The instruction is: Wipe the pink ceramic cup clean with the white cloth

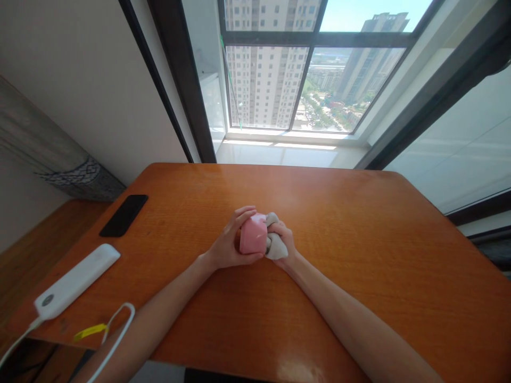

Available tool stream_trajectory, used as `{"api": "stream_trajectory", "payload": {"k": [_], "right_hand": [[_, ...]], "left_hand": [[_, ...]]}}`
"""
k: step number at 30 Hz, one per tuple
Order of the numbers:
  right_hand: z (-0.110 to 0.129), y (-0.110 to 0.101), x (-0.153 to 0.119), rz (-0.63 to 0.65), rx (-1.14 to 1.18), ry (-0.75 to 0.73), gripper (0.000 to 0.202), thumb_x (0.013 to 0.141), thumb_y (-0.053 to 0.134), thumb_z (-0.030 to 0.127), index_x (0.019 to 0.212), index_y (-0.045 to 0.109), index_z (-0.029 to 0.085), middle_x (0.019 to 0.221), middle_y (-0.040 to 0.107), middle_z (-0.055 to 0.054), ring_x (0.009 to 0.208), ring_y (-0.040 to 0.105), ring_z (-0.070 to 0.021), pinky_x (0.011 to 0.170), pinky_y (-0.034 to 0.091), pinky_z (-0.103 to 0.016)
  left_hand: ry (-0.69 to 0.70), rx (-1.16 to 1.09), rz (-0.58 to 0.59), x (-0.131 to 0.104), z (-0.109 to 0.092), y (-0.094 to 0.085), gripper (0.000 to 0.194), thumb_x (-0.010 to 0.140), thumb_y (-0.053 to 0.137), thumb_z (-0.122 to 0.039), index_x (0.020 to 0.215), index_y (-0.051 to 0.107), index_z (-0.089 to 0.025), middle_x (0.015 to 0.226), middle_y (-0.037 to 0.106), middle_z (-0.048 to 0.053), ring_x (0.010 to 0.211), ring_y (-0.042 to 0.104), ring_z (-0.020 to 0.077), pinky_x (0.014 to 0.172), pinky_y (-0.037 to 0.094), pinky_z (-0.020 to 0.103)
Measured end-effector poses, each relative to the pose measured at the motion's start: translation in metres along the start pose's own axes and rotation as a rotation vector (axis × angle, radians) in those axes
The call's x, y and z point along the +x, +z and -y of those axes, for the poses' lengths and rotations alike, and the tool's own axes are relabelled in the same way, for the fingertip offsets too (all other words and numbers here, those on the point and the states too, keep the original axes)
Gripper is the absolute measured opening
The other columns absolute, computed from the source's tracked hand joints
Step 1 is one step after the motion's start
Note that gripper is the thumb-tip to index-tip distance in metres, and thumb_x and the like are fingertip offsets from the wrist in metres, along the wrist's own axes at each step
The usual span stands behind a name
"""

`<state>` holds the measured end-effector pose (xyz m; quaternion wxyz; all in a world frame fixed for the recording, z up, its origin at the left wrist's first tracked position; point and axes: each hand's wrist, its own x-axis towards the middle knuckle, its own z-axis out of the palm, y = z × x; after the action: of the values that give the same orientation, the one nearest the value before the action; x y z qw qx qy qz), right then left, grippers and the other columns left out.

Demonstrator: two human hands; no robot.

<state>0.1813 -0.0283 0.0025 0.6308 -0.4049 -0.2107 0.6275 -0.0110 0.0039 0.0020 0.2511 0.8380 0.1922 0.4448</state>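
Note:
Over the middle of the wooden table (339, 223), my left hand (229, 242) grips a small pink object (253, 234) with a shiny, rounded, boxy body. Its fingers curve over the top and the thumb lies along the lower edge. On the other side, my right hand (286, 239) clasps a crumpled whitish cloth (276, 247) pressed against the pink object's right side. Part of the cloth sticks up above the fingers. The exact kind of the pink object cannot be made out, and its right side is hidden by the cloth and fingers.
A black phone (124, 215) lies near the table's left edge. Closer to me is a white power strip (77, 282) with a cord. A white cable (126, 319) with a yellow tag (91, 332) passes by my left forearm. Beyond the table is a window (271, 85).

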Motion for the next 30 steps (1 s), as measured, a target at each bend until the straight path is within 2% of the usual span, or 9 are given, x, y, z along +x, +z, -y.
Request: {"api": "stream_trajectory", "payload": {"k": [6, 11, 13, 16, 18, 22, 24, 28, 30], "right_hand": [[0.002, 0.001, 0.000, 0.037, 0.006, 0.052, 0.011, 0.059, 0.077, 0.026, 0.061, 0.067, 0.024, 0.069, 0.056, 0.003, 0.068, 0.045, -0.0152, 0.061, 0.044, -0.029], [-0.002, -0.003, 0.005, 0.006, -0.017, 0.026, 0.014, 0.056, 0.079, 0.023, 0.058, 0.066, 0.023, 0.073, 0.059, 0.003, 0.072, 0.047, -0.0153, 0.061, 0.044, -0.029], [-0.004, -0.006, 0.008, 0.009, -0.017, 0.015, 0.013, 0.056, 0.079, 0.022, 0.061, 0.066, 0.023, 0.075, 0.061, 0.003, 0.073, 0.049, -0.0161, 0.063, 0.045, -0.030], [-0.007, -0.010, 0.011, 0.029, -0.013, 0.015, 0.013, 0.061, 0.077, 0.025, 0.067, 0.066, 0.024, 0.075, 0.059, 0.003, 0.073, 0.050, -0.0165, 0.066, 0.047, -0.031], [-0.008, -0.012, 0.012, 0.036, -0.014, 0.015, 0.014, 0.063, 0.077, 0.026, 0.068, 0.065, 0.024, 0.073, 0.057, 0.004, 0.071, 0.049, -0.0160, 0.066, 0.046, -0.031], [-0.008, -0.011, 0.011, 0.039, -0.029, 0.019, 0.014, 0.062, 0.078, 0.023, 0.065, 0.065, 0.023, 0.072, 0.056, 0.004, 0.067, 0.045, -0.0142, 0.061, 0.042, -0.031], [-0.007, -0.009, 0.011, 0.039, -0.029, 0.012, 0.014, 0.060, 0.078, 0.022, 0.064, 0.065, 0.022, 0.072, 0.057, 0.003, 0.067, 0.045, -0.0143, 0.061, 0.042, -0.031], [-0.006, -0.008, 0.011, 0.037, -0.013, -0.018, 0.013, 0.060, 0.075, 0.023, 0.067, 0.064, 0.023, 0.074, 0.057, 0.004, 0.070, 0.047, -0.0148, 0.065, 0.045, -0.030], [-0.006, -0.009, 0.011, 0.036, -0.016, -0.020, 0.013, 0.062, 0.075, 0.024, 0.068, 0.064, 0.023, 0.075, 0.057, 0.004, 0.071, 0.047, -0.0151, 0.065, 0.045, -0.030]], "left_hand": [[0.242, 0.249, 0.049, 0.000, 0.000, -0.002, 0.099, 0.082, 0.097, -0.037, 0.166, 0.045, -0.041, 0.174, 0.038, 0.017, 0.156, 0.049, 0.0410, 0.126, 0.052, 0.063], [-0.040, -0.014, -0.018, 0.000, -0.002, 0.002, 0.103, 0.084, 0.093, -0.052, 0.169, 0.039, -0.029, 0.162, 0.051, 0.020, 0.151, 0.055, 0.0398, 0.122, 0.056, 0.059], [-0.038, -0.003, -0.016, 0.000, -0.002, 0.002, 0.101, 0.085, 0.092, -0.050, 0.169, 0.039, -0.029, 0.165, 0.048, 0.021, 0.153, 0.054, 0.0402, 0.124, 0.054, 0.060], [0.120, 0.165, 0.021, 0.000, -0.002, 0.002, 0.096, 0.085, 0.095, -0.041, 0.166, 0.045, -0.035, 0.172, 0.039, 0.020, 0.158, 0.049, 0.0411, 0.126, 0.052, 0.062], [0.175, 0.218, 0.024, 0.000, -0.002, 0.002, 0.093, 0.084, 0.096, -0.039, 0.163, 0.048, -0.039, 0.172, 0.039, 0.018, 0.158, 0.049, 0.0409, 0.127, 0.051, 0.062], [-0.064, -0.010, -0.016, 0.000, -0.003, 0.004, 0.099, 0.084, 0.094, -0.051, 0.166, 0.041, -0.032, 0.162, 0.051, 0.019, 0.147, 0.061, 0.0392, 0.117, 0.061, 0.057], [-0.117, -0.056, -0.025, 0.000, -0.005, 0.004, 0.100, 0.085, 0.092, -0.052, 0.166, 0.040, -0.030, 0.160, 0.053, 0.020, 0.146, 0.062, 0.0391, 0.118, 0.060, 0.058], [0.099, 0.167, 0.006, 0.001, -0.005, 0.004, 0.094, 0.083, 0.096, -0.040, 0.163, 0.047, -0.038, 0.172, 0.041, 0.018, 0.157, 0.051, 0.0406, 0.127, 0.052, 0.061], [0.135, 0.199, 0.007, 0.001, -0.005, 0.004, 0.093, 0.083, 0.097, -0.040, 0.163, 0.048, -0.039, 0.171, 0.042, 0.017, 0.156, 0.052, 0.0398, 0.126, 0.052, 0.061]]}}
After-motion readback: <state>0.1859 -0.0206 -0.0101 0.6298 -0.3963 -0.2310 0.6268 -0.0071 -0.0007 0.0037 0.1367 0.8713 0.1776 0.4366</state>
